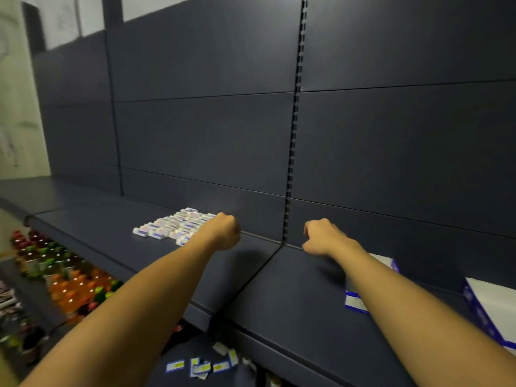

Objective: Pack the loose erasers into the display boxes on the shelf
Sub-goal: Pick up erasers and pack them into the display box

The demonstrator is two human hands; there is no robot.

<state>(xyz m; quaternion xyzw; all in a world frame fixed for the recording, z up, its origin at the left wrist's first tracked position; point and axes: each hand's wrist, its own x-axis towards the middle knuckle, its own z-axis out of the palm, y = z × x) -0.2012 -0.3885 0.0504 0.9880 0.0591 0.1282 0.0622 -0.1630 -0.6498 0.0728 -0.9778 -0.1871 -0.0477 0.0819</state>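
Both fists curled, apparently empty though palms are hidden: left hand (226,231) just right of the loose erasers (174,225), right hand (321,238) just beyond a display box (356,298); best to gather small aligned handfuls leftward, box drawn close.

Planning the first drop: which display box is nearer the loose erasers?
The display box under the right forearm; the other box sits farther right, at the frame edge.
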